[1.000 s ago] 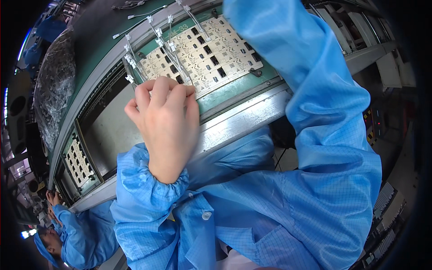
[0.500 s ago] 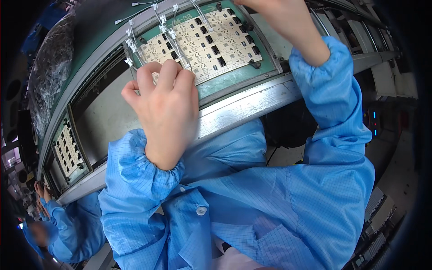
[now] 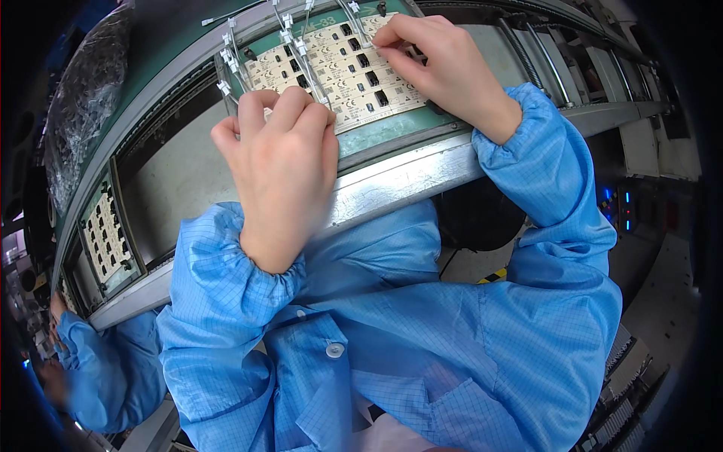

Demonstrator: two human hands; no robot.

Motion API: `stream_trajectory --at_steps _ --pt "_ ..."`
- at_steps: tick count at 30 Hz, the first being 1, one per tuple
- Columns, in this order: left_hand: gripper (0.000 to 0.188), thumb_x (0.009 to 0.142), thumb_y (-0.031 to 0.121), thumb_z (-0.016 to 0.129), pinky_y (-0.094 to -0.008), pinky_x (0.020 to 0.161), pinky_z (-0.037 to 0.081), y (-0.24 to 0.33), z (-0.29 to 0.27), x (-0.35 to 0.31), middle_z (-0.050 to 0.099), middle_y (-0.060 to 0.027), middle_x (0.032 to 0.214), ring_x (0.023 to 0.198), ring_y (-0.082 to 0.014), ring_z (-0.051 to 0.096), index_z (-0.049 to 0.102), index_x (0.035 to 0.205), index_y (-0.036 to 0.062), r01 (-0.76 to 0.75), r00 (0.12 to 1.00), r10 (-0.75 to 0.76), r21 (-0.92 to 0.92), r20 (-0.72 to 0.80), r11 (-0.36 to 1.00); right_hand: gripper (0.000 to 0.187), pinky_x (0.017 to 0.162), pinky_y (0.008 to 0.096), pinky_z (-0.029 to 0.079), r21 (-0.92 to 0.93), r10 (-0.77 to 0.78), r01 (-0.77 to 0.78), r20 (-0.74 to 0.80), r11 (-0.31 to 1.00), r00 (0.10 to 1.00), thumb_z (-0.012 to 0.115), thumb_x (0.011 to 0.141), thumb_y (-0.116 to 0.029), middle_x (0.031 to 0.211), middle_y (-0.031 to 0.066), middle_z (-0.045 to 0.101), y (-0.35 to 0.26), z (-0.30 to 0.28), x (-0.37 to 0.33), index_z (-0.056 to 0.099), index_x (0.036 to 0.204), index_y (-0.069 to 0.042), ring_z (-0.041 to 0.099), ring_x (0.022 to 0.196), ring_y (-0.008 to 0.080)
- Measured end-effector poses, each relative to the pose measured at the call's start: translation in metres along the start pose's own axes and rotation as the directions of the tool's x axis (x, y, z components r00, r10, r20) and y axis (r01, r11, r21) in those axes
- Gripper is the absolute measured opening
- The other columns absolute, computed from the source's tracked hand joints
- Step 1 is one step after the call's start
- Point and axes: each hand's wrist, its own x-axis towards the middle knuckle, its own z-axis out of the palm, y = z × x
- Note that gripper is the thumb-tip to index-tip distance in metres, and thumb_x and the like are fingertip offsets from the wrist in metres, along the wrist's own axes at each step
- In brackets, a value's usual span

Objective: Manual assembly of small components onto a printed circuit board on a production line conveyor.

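A panel of cream-coloured circuit boards (image 3: 354,109) with rows of black connectors sits in a green carrier (image 3: 392,128). Thin white cables (image 3: 300,47) with small plugs lie across its far and left parts. My left hand (image 3: 282,166) is closed over the panel's near left corner, fingers curled down; whatever they grip is hidden beneath them. Over the panel's right part, my right hand (image 3: 452,71) pinches with thumb and forefinger at the near end of one white cable (image 3: 358,22). The exact grip there is small and partly covered.
A metal rail (image 3: 407,169) runs along the near side of the line. Farther left, another board panel (image 3: 107,237) sits in its carrier, near a co-worker's blue sleeve (image 3: 98,369). Clear plastic wrapping (image 3: 86,98) lies at the far left.
My right hand has come from beyond the panel's far right edge down onto the panel, to the cable's end. My left hand stays curled at the same corner.
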Motion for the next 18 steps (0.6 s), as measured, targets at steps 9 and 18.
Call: stream_trajectory --at_steps 9,18 --pt "0.013 0.074 0.007 0.065 -0.0457 0.088 0.037 0.002 0.004 -0.001 0.06 -0.0015 0.097 0.105 -0.0256 0.055 0.068 0.087 0.0061 -0.123 0.991 0.128 0.12 -0.042 0.985 0.008 0.086 0.0369 0.046 -0.115 0.232 -0.212 0.202 0.97 0.951 0.071 0.085 -0.006 0.086 0.0086 0.066 -0.014 -0.019 0.001 0.07 0.093 -0.004 0.063 0.086 0.0274" --pt "0.01 0.074 0.007 0.065 -0.0458 0.087 0.037 -0.002 0.01 -0.003 0.06 -0.0015 0.095 0.102 -0.0245 0.055 0.066 0.084 0.0069 -0.072 0.991 0.075 0.034 -0.109 0.997 0.008 0.082 0.0347 0.045 -0.202 0.175 -0.112 0.327 0.973 0.929 0.075 0.086 -0.013 0.093 0.0007 0.067 -0.006 -0.022 0.002 0.076 0.093 -0.008 0.058 0.087 0.0187"
